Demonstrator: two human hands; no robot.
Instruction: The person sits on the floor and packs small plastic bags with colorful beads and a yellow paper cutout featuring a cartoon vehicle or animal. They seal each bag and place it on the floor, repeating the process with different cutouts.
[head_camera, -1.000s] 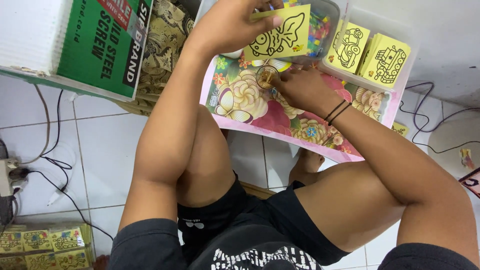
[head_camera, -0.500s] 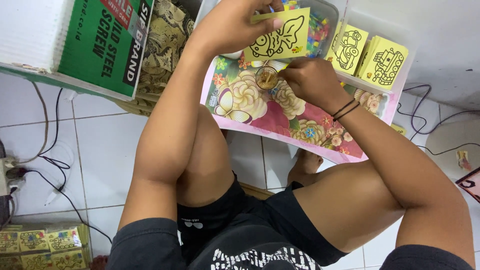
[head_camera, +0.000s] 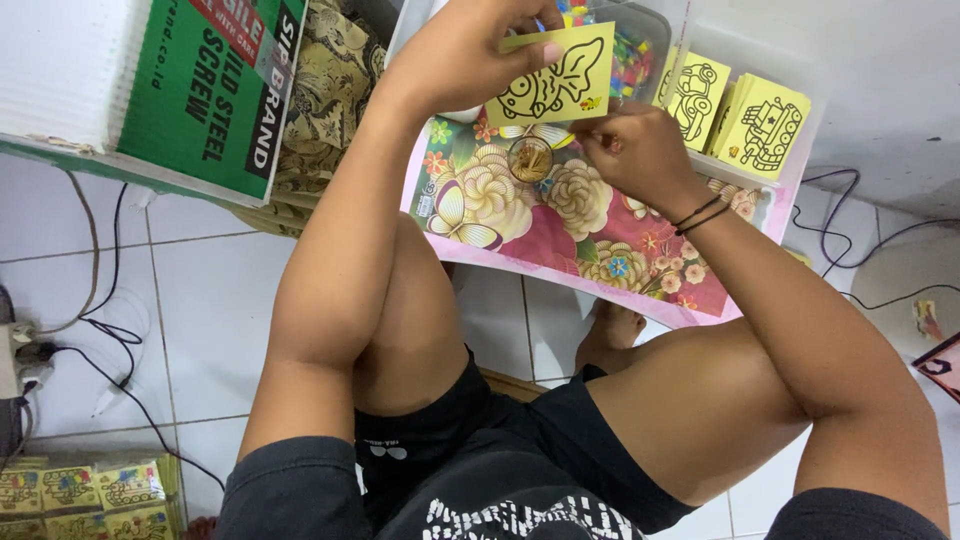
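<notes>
My left hand (head_camera: 470, 50) holds up a yellow card with a black fish outline (head_camera: 555, 75) by its top left edge. My right hand (head_camera: 630, 145) is bunched just under the card's lower right corner, fingertips pinched together; what they pinch is too small to tell. Under both hands lies a pink floral tray (head_camera: 480, 205), with a small round cup of gold-brown bits (head_camera: 530, 160) on it. A clear tub of colourful small pieces (head_camera: 635, 50) sits behind the card.
More yellow outline cards (head_camera: 765, 125) stand in a white box at the right. A green and white carton (head_camera: 205, 80) and patterned cloth (head_camera: 325, 70) are at the left. Cables (head_camera: 90, 330) cross the white floor tiles; packed cards (head_camera: 85, 495) lie bottom left.
My left hand has lifted the fish card slightly up and right. My right hand has moved from the small cup up to the card's lower right corner.
</notes>
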